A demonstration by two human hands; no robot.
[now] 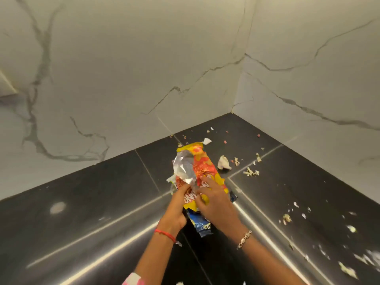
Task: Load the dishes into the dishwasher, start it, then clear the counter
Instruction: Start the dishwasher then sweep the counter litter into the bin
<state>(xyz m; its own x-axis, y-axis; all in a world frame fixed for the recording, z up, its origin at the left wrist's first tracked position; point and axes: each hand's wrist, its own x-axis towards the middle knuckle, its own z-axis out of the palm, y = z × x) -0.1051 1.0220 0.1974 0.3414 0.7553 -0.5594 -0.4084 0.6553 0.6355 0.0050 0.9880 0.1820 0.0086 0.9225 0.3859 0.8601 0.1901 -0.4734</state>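
Note:
A crumpled yellow and orange snack wrapper (202, 167) with a silver foil inside lies in the corner of the dark counter (102, 194). A blue wrapper (200, 224) sits under it, nearer me. My left hand (176, 210) grips the lower part of the yellow wrapper, fingers curled at the foil. My right hand (213, 200) lies on the wrappers from the right, its fingers pinching at the yellow wrapper's edge. No dishes or dishwasher are in view.
Scraps of paper and food crumbs (224, 162) are scattered over the counter toward the corner and along the right side (347, 270). White marble walls (144, 68) close the corner at the back and right. A pale smudge (57, 207) marks the left counter.

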